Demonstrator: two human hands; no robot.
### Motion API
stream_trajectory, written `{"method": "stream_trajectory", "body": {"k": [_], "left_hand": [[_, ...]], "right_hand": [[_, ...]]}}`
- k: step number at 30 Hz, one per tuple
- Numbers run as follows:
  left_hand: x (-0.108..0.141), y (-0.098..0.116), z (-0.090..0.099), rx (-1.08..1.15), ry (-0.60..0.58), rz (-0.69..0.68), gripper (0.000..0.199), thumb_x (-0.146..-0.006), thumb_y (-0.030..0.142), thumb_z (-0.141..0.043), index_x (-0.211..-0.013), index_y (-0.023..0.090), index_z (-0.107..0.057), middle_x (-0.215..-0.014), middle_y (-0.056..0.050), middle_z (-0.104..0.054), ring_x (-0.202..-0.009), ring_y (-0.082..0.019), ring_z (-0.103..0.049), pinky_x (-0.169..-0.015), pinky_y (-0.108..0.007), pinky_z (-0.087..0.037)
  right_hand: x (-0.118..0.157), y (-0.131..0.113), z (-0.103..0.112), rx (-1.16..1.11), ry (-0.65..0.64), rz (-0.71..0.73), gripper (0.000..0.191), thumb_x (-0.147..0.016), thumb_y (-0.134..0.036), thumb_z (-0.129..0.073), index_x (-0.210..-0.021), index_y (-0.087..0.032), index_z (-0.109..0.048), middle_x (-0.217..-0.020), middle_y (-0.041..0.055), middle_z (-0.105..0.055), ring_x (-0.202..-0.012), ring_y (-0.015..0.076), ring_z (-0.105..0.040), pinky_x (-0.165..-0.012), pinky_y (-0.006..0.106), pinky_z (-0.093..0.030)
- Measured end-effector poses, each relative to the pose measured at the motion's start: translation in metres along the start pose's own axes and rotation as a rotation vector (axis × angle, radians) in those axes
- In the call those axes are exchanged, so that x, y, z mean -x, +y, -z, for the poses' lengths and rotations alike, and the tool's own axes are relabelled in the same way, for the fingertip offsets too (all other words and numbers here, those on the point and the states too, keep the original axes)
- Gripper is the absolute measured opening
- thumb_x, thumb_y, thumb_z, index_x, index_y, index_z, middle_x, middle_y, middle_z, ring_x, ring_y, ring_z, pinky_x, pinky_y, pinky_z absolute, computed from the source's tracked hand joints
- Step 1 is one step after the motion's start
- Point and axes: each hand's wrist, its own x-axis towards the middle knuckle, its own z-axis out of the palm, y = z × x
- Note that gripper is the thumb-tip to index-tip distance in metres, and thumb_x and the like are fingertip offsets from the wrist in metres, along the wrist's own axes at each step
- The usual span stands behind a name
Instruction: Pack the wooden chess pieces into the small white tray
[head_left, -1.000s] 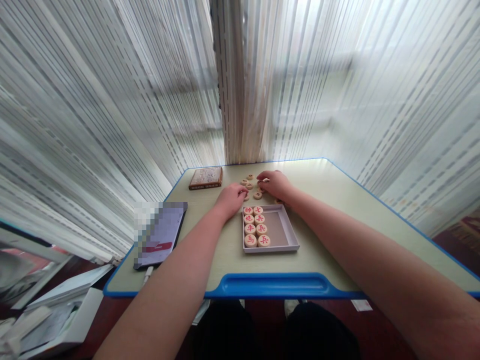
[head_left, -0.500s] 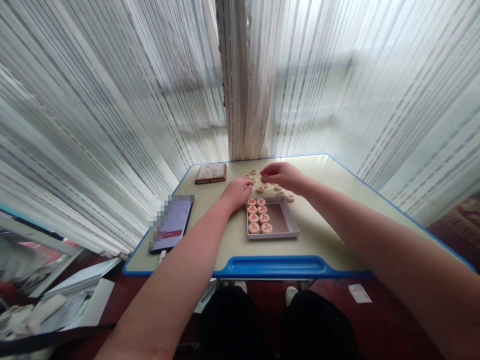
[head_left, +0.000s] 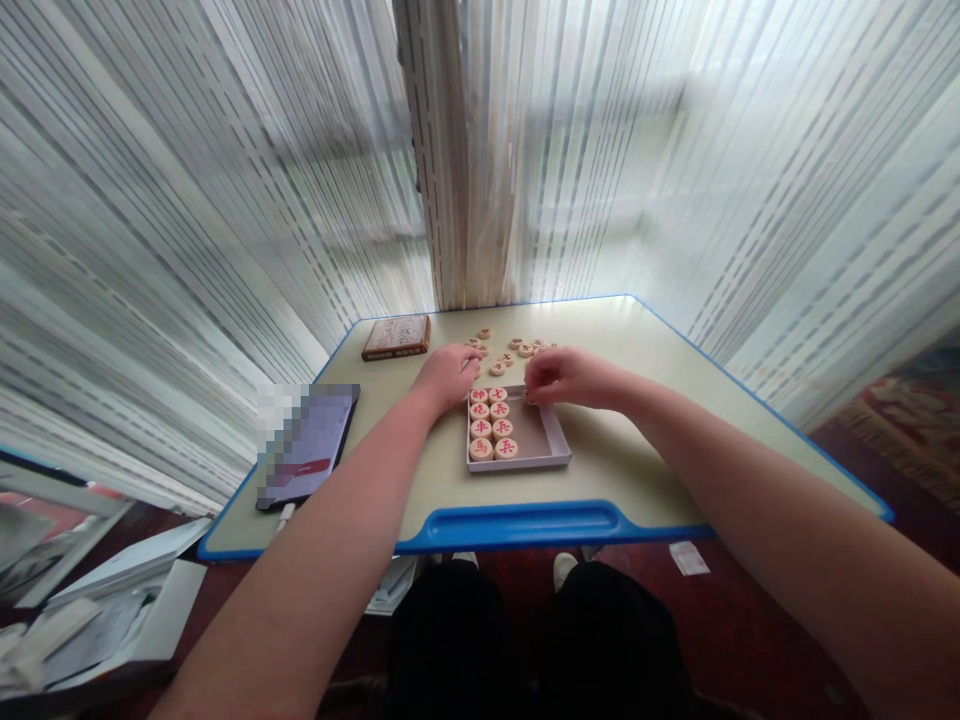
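Right hand (head_left: 568, 376), fingertips pinched on pale round wooden piece (head_left: 531, 399) — at far edge of shallow whitish cardboard box (head_left: 557, 434). Piece likely light, hard, smooth; best taken by rim. Left hand (head_left: 448, 374) loosely curled beside loose pale discs (head_left: 498, 369) — whether gripping, unclear.

The person is wearing black trousers (head_left: 450, 640) — plain, matte and so dark that any folds or seams are disappearing into the cloth. Beyond the knees, off-white shoes (head_left: 564, 570) are showing only in part, too small for their details to be made out. The left forearm (head_left: 322, 540) and the right forearm (head_left: 735, 480) are showing bare — smooth in outline, tapering towards the wrists — and the left hand (head_left: 447, 376) and right hand (head_left: 574, 378) are likewise going bare.
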Motion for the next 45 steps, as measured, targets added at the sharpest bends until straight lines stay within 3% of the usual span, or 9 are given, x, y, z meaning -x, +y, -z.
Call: {"method": "stream_trajectory", "body": {"k": [6,12,17,25,31,37,45], "left_hand": [[0.0,0.0,0.001,-0.022,0.007,-0.007,0.029,-0.085,0.021,-0.045,-0.096,0.015,-0.072,-0.104,-0.008,-0.071,-0.099,-0.02,-0.062,-0.093,-0.03,-0.046],[0.001,0.0,-0.001,-0.025,0.023,-0.025,0.028,-0.084,0.021,-0.045,-0.091,0.017,-0.072,-0.1,-0.007,-0.071,-0.097,-0.02,-0.063,-0.092,-0.031,-0.048],[0.002,0.003,0.001,0.03,0.052,-0.064,0.027,-0.078,0.017,-0.048,-0.086,0.017,-0.074,-0.097,-0.006,-0.072,-0.096,-0.019,-0.063,-0.092,-0.032,-0.048],[0.005,0.011,0.006,0.031,0.037,-0.139,0.028,-0.074,0.014,-0.047,-0.076,0.017,-0.075,-0.092,-0.005,-0.072,-0.093,-0.02,-0.062,-0.093,-0.034,-0.047],[0.006,0.014,0.008,-0.011,0.017,-0.144,0.028,-0.074,0.015,-0.047,-0.079,0.016,-0.075,-0.092,-0.006,-0.071,-0.095,-0.021,-0.061,-0.092,-0.035,-0.047],[0.006,0.014,0.009,-0.017,0.008,-0.156,0.028,-0.074,0.014,-0.047,-0.08,0.016,-0.075,-0.092,-0.006,-0.072,-0.093,-0.02,-0.062,-0.092,-0.035,-0.047],[0.006,0.016,0.009,-0.022,0.002,-0.167,0.031,-0.071,0.011,-0.046,-0.08,0.017,-0.075,-0.091,-0.006,-0.072,-0.094,-0.021,-0.062,-0.092,-0.036,-0.048]], "right_hand": [[0.004,-0.009,-0.005,0.364,-0.001,0.183,0.012,-0.072,-0.01,-0.063,-0.073,-0.017,-0.072,-0.078,0.0035,-0.068,-0.07,0.0135,-0.059,-0.072,0.026,-0.047],[0.003,-0.004,-0.001,0.515,-0.005,0.139,0.013,-0.075,-0.016,-0.065,-0.08,-0.02,-0.075,-0.08,0.0039,-0.072,-0.088,0.0213,-0.06,-0.081,0.032,-0.047],[0.008,-0.012,0.003,0.534,-0.008,0.13,0.018,-0.076,-0.016,-0.06,-0.085,-0.019,-0.075,-0.081,0.0046,-0.071,-0.084,0.0191,-0.061,-0.08,0.03,-0.047],[0.009,-0.015,0.004,0.637,-0.125,0.139,0.017,-0.07,-0.022,-0.063,-0.083,-0.02,-0.074,-0.082,0.005,-0.067,-0.076,0.0173,-0.058,-0.076,0.03,-0.045],[0.012,-0.021,0.001,0.705,-0.062,0.113,0.017,-0.071,-0.034,-0.066,-0.074,-0.018,-0.072,-0.079,0.0064,-0.066,-0.077,0.0191,-0.056,-0.074,0.031,-0.044],[0.015,-0.021,-0.001,0.645,-0.094,0.157,0.018,-0.071,-0.023,-0.064,-0.086,-0.021,-0.074,-0.085,0.0055,-0.066,-0.077,0.0171,-0.056,-0.073,0.029,-0.044],[0.012,-0.02,-0.001,0.677,-0.093,0.122,0.013,-0.071,-0.024,-0.065,-0.079,-0.02,-0.074,-0.081,0.0047,-0.066,-0.076,0.0168,-0.056,-0.072,0.028,-0.044]]}}
